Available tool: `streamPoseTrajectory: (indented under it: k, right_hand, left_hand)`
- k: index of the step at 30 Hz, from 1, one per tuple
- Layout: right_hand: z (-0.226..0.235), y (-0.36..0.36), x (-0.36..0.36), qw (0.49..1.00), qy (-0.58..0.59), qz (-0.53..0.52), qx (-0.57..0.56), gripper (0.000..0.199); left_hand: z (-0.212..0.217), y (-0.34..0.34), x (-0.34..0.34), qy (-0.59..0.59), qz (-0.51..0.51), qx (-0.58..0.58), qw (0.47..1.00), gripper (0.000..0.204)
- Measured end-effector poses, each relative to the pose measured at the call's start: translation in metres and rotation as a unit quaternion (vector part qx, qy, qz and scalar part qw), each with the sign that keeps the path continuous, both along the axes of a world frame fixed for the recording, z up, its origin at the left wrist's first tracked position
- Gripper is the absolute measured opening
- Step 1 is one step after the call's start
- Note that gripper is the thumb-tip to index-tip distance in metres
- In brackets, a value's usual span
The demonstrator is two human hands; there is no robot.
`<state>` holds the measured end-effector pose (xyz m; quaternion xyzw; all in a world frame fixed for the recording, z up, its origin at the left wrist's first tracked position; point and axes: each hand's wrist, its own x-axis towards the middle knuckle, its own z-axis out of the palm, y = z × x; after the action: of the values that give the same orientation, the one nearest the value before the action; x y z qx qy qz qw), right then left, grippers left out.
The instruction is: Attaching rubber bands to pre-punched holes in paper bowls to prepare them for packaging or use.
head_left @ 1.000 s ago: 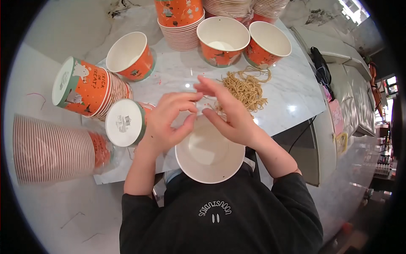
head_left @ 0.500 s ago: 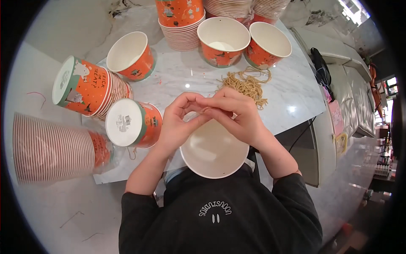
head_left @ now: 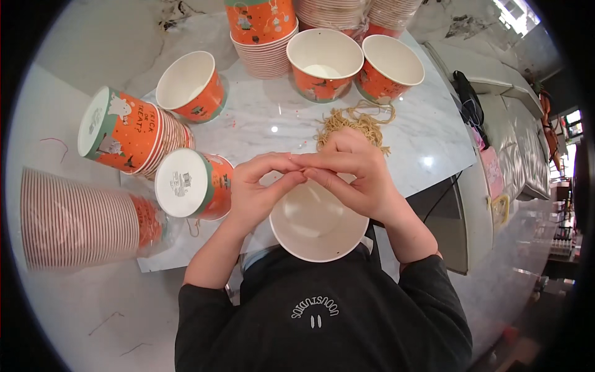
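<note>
A white-lined paper tub rests mouth up against my body, below both hands. Over its far rim, the fingertips of my left hand and my right hand meet in a pinch. Whatever lies between the fingertips is too small or hidden to make out. Just beyond my right hand is a loose heap of tan twine on the marble table. Left of my left hand, an orange tub lies on its side with its white base toward me.
Open orange tubs stand at the back, beside an upturned stack. At the left lie another stack and a plastic-wrapped stack of tubs. A pale padded seat is beyond the table's right edge.
Both hands have come slightly nearer to me, their fingertips still together. The tub beneath them has shifted a little to the right, and its rim is less covered by my left hand.
</note>
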<state>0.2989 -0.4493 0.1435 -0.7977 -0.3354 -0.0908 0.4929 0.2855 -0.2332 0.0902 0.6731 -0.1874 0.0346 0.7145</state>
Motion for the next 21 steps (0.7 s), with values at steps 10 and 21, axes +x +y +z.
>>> streamPoseTrajectory:
  k: [10, 21]
  right_hand:
    - [-0.004, -0.004, 0.006, 0.979, -0.176, -0.1, -0.019, 0.016]
    - [0.023, -0.022, -0.004, 0.976, -0.068, -0.201, 0.048, 0.02]
  left_hand:
    - [0.005, -0.005, 0.009, -0.06, -0.028, 0.099, 0.993, 0.01]
    - [0.004, 0.011, 0.012, 0.013, 0.111, 0.276, 0.955, 0.013]
